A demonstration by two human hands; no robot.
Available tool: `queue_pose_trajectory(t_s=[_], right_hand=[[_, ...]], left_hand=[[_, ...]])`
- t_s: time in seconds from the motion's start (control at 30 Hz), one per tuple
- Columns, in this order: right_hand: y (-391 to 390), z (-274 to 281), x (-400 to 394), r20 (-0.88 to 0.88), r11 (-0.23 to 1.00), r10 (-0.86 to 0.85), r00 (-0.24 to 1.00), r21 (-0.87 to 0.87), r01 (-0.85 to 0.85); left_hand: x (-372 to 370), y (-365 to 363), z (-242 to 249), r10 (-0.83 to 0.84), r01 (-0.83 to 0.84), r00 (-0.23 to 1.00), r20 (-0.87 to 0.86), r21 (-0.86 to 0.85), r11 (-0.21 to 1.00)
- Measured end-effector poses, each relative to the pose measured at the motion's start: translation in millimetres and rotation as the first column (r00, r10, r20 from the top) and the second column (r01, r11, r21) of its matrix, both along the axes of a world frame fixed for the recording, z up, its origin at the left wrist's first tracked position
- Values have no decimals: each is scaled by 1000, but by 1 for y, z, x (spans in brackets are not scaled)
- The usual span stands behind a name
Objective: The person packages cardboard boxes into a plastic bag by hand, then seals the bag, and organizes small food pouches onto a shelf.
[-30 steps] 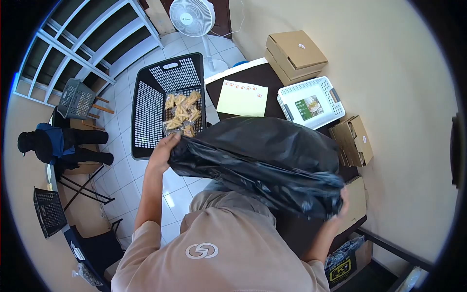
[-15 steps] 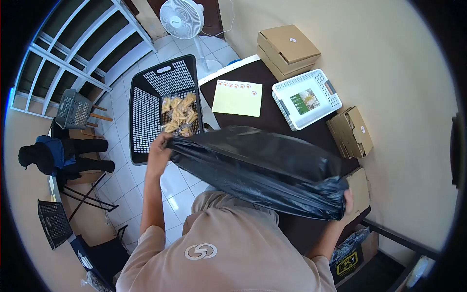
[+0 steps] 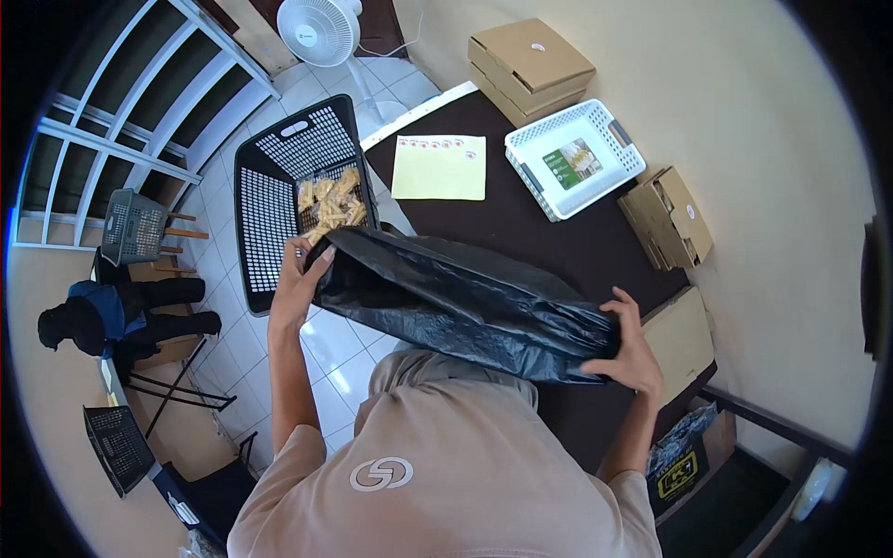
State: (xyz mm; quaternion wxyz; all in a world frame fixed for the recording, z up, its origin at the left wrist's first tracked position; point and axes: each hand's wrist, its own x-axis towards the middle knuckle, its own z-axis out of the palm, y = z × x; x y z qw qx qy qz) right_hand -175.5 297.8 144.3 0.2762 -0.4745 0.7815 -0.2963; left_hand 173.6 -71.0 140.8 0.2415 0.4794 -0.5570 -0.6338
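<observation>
A black plastic bag (image 3: 465, 302) stretches across in front of my body, its left end parted into a dark opening. My left hand (image 3: 299, 277) pinches the rim at that end. At the gathered right end, my right hand (image 3: 633, 349) has its thumb and fingers spread around the plastic, the thumb touching it. Behind the bag's left end stands a black mesh basket (image 3: 265, 186) with packets of yellowish snacks (image 3: 332, 200) inside.
On the dark table (image 3: 446, 237) are a yellow sheet with red stickers (image 3: 439, 169), a white basket (image 3: 595, 192), stacked cardboard boxes (image 3: 530, 60) and further boxes (image 3: 662, 223). A fan (image 3: 321, 33) stands behind. Another person (image 3: 116, 314) is at the left.
The bag's left end has parted and its right end has moved slightly left. My right hand's fingers have spread from their earlier hold. The whole view has shifted a little.
</observation>
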Motion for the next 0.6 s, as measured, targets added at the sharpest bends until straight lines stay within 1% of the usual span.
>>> queue_pose_trajectory(t_s=[0.03,0.07,0.13,0.17,0.2,0.27,0.3,0.33,0.37,0.4,0.43,0.47,0.5,0.53,0.57,0.6], right_hand=[[-11,9,13,43,994,-67,997,87,63],[-16,5,20,47,993,-71,996,94,66],[-22,-9,30,-112,966,-134,985,208,155],[-23,-14,34,-153,960,-128,980,231,161],[-24,-16,38,-149,960,-129,980,231,161],[-24,-18,49,-256,974,-173,951,98,204],[-25,-16,54,-253,974,-174,952,98,205],[-26,-12,60,-251,980,-159,955,75,183],[-24,-10,68,-246,985,-144,958,56,162],[-21,-14,76,-242,984,-149,959,61,168],[-17,-25,86,-259,968,-130,957,176,179],[-11,-38,94,-274,939,-109,955,286,189],[-3,-53,98,-340,935,-139,930,265,236],[5,-74,93,-344,934,-141,928,265,240],[17,-95,84,-228,913,-228,946,286,289],[18,-93,82,-106,887,-318,942,317,335]], left_hand=[[-3,2,3,-21,22,1000,14,-66,998],[-5,4,3,-41,45,999,28,-134,990],[-12,6,-1,-71,81,995,68,-147,986],[-13,6,-3,-96,113,990,105,-167,980],[-10,4,-8,-97,114,989,109,-166,979],[0,-2,-24,-26,130,958,286,-348,928],[-4,0,-23,32,196,953,300,-697,690],[-4,1,-18,30,199,953,302,-696,689],[-2,5,-12,35,170,933,358,-525,834],[-3,9,-5,25,123,911,412,-329,936],[-2,11,-10,16,131,910,415,-324,937],[0,12,-20,0,93,952,305,-292,952],[-1,12,-25,-9,58,982,188,-255,965],[-3,12,-25,-12,60,983,185,-254,965],[-4,12,-25,58,-57,998,25,-10,998],[-3,14,-24,162,-131,981,-105,252,959]])
